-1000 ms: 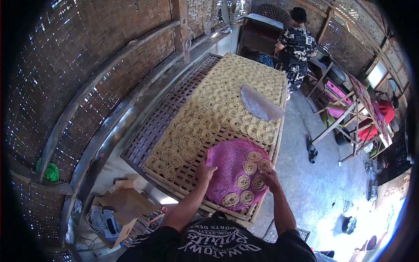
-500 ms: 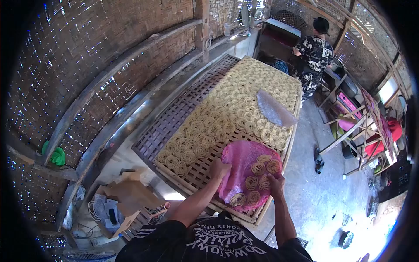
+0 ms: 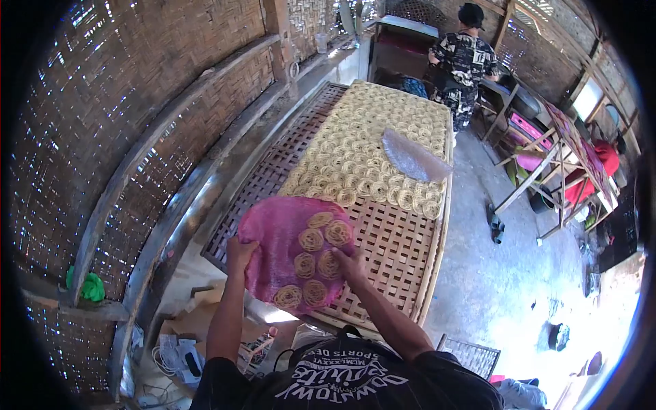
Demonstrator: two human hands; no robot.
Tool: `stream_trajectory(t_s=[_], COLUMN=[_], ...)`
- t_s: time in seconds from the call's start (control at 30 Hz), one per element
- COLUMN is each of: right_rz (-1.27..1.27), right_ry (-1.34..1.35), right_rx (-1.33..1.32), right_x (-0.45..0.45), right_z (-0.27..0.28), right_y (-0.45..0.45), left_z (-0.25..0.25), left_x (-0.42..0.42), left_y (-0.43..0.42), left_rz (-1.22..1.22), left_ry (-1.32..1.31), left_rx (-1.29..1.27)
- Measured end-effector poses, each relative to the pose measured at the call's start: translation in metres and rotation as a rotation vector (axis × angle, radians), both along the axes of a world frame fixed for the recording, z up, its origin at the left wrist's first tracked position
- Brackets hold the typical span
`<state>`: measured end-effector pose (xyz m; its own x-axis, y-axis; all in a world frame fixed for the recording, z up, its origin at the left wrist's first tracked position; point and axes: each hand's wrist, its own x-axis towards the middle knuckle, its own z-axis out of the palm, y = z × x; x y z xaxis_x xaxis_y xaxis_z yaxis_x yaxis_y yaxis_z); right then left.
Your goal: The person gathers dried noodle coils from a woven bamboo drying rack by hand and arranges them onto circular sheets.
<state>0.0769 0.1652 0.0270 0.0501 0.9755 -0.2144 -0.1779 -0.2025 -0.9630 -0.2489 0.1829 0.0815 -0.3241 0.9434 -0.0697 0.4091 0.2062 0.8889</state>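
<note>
A round-edged pink sheet, shiny like plastic, lies over the near left part of the woven tray, with several coiled noodle nests on its right half. My left hand is closed on the sheet's left edge. At its right edge my right hand grips the sheet, the thumb beside one nest. Rows of pale noodle nests cover the far part of the woven bamboo tray. A translucent, curved plastic sheet rests on those nests.
A second, darker woven rack sticks out on the left, near the bamboo wall. A cardboard box with cables stands at lower left. Another person stands at the back. A wooden frame is on the right.
Both hands have carried the pink sheet and its nests leftward across the tray. Bare lattice now shows on the right where the sheet was. The camera view has shifted slightly.
</note>
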Motion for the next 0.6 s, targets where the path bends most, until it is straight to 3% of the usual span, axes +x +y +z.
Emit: stream_trajectory(t_s=[0.1,0.2,0.3,0.33,0.4,0.5,0.6], right_rz=[0.088,0.060,-0.082,-0.113,-0.183,-0.024,0.059], right_ry=[-0.121,-0.328,-0.712,-0.854,-1.135,-1.129,-1.291], right_rx=[-0.164,-0.101,-0.174,-0.042,0.234,0.407,0.472], right_x=[-0.017,-0.008,0.011,0.012,0.012,-0.001,-0.025], right_z=[-0.025,-0.099,-0.067,-0.045,-0.008,-0.029,-0.028], right_y=[0.011,0.023,0.013,0.007,0.001,0.015,0.031], left_z=[-0.058,-0.071,-0.054,-0.047,-0.042,-0.050,-0.060], left_x=[-0.020,-0.014,0.004,0.010,0.030,0.075,0.118], left_y=[0.002,-0.014,-0.021,-0.020,-0.014,0.004,0.026], left_rz=[0.099,0.290,0.345,0.329,0.123,-0.229,-0.394], left_ry=[0.131,0.344,0.616,0.714,0.638,0.465,0.370], left_rx=[-0.066,-0.058,0.098,0.181,0.307,0.481,0.422])
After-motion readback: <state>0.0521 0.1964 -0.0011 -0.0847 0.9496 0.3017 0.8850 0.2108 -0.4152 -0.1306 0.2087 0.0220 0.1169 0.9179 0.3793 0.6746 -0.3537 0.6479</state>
